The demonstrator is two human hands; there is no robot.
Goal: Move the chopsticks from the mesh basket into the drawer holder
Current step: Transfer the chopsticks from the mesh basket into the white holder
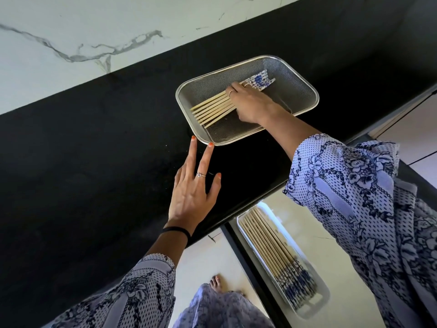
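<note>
A steel mesh basket (300, 91) sits on the black counter. Several bamboo chopsticks (210, 110) with blue-and-white patterned tops lie in it as a fanned bundle. My right hand (254, 105) is inside the basket, fingers curled over the middle of the bundle. My left hand (192, 188) rests open on the counter, one fingertip touching the basket's near corner. Below the counter edge an open drawer holds a white holder (325, 295) with several more chopsticks (272, 247) laid in it.
The black counter (94, 150) runs diagonally, with a white marbled wall (71, 31) behind it. The drawer's dark front edge (250, 263) stands out below the counter. Pale floor and a bare foot (218, 282) show at the bottom.
</note>
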